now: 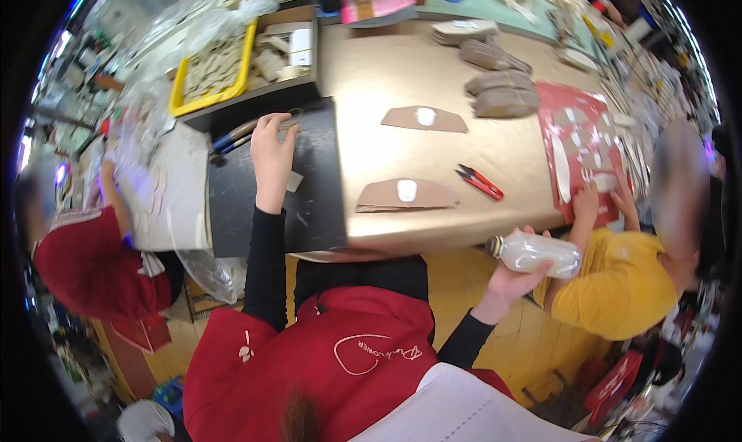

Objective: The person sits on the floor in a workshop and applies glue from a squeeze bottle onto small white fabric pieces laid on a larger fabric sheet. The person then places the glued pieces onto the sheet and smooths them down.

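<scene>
My right hand (512,281) grips a clear plastic bottle (541,254) with a dark nozzle, held sideways just off the near edge of the tan table (386,71). My left hand (270,157) lies stretched out on a black mat (313,206), its fingertips touching a small brown looped tool (291,120). Two brown cardboard pieces lie on the table, each with a white blob on it: one near (386,198) and one farther back (448,122). A red-handled cutter (481,182) rests to the right of the near piece.
Stacks of brown cardboard pieces (502,94) sit at the far right beside a red mat (576,102) with white cut-outs. A yellow tray (179,94) stands at the far left. A person in yellow (618,287) works at the right, another in red (93,268) at the left.
</scene>
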The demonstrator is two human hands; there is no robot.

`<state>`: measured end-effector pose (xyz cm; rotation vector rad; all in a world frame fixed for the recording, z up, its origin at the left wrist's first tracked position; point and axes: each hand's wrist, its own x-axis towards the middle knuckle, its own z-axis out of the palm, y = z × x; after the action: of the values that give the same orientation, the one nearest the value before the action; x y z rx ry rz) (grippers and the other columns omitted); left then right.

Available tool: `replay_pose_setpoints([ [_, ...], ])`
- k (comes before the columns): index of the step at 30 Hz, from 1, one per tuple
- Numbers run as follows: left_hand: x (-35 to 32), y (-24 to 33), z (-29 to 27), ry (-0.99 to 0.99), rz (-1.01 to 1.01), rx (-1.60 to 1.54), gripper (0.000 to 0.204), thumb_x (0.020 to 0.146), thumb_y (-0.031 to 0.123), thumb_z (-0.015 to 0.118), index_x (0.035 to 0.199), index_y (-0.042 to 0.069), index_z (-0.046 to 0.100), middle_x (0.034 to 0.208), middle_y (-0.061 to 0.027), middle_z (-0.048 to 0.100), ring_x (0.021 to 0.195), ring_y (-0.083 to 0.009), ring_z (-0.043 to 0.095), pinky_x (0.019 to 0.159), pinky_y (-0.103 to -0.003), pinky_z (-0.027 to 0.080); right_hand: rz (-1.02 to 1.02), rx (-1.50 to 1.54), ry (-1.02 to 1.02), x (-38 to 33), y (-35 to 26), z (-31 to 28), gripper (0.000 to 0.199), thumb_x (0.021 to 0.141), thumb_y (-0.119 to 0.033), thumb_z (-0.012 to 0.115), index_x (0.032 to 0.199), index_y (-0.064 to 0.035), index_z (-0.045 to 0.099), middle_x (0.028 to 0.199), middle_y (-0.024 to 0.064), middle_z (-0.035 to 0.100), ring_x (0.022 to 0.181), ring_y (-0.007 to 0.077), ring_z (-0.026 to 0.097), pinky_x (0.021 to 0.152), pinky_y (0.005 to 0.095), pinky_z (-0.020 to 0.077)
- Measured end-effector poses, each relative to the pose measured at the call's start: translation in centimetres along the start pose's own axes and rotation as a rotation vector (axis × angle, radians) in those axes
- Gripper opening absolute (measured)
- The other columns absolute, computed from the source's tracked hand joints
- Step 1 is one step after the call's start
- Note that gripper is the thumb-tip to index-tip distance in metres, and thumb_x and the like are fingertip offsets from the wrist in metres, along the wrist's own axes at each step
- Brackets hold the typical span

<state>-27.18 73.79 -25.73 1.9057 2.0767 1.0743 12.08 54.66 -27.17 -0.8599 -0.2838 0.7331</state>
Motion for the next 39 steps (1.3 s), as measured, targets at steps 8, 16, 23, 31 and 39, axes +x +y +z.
replay_pose_setpoints([
  [8, -6.5, 16.8, 12.4, -0.746, 0.686, -0.432, 0.029, 0.083, 0.013, 0.072, 0.111, 0.005, 0.068, 0.116, -0.0127, 0.066, 0.11, -0.028, 0.062, 0.091, -0.039, 0.051, -0.015, 0.002, 0.021, -1.1, -0.5, -0.3, 0.071, 0.091, -0.055, 0.063, 0.137, -0.0068, 0.039, 0.117, 0.0231, 0.06, 0.111, 0.0346, 0.059, 0.1, 0.0476, 0.0474],
  [16, -6.9, 20.1, 18.6, -0.8, 0.923, -0.159, 0.028, 0.077, 0.009, 0.071, 0.104, 0.006, 0.066, 0.099, -0.0118, 0.061, 0.096, -0.0308, 0.059, 0.083, -0.041, 0.051, -0.034, 0.036, -0.011, -2.3, -1.5, -1.6, 0.067, 0.095, -0.05, 0.06, 0.138, -0.0039, 0.039, 0.119, 0.021, 0.057, 0.109, 0.0327, 0.059, 0.099, 0.0485, 0.0484],
  [23, -3.6, 12.0, 10.9, -0.538, 0.473, -0.467, 0.032, 0.083, 0.016, 0.074, 0.113, 0.007, 0.071, 0.105, -0.0117, 0.066, 0.095, -0.0298, 0.064, 0.082, -0.038, 0.054, -0.01, 0.059, 0.005, -1.6, -0.7, -1.6, 0.068, 0.094, -0.051, 0.061, 0.138, -0.005, 0.038, 0.119, 0.0229, 0.058, 0.108, 0.0342, 0.058, 0.098, 0.0475, 0.0476],
  [31, 0.4, 1.3, 4.2, -0.176, 0.238, 0.122, 0.038, 0.078, 0.015, 0.076, 0.113, 0.002, 0.07, 0.107, -0.0153, 0.065, 0.099, -0.0327, 0.061, 0.09, -0.04, 0.049, 0.089, 0.049, -0.008, -1.4, 1.0, 0.0, 0.069, 0.094, -0.052, 0.06, 0.139, -0.0042, 0.039, 0.119, 0.0227, 0.058, 0.112, 0.034, 0.057, 0.102, 0.0481, 0.0454],
  [39, 2.1, 7.5, 14.8, -0.41, 0.315, -0.263, 0.04, 0.085, 0.02, 0.072, 0.118, 0.0, 0.065, 0.119, -0.02, 0.062, 0.11, -0.034, 0.06, 0.096, -0.04, 0.048, 0.07, 0.007, -0.054, -2.1, 0.6, 0.3, 0.069, 0.094, -0.053, 0.059, 0.139, -0.0054, 0.039, 0.118, 0.0231, 0.059, 0.111, 0.0348, 0.058, 0.101, 0.0479, 0.0464],
])
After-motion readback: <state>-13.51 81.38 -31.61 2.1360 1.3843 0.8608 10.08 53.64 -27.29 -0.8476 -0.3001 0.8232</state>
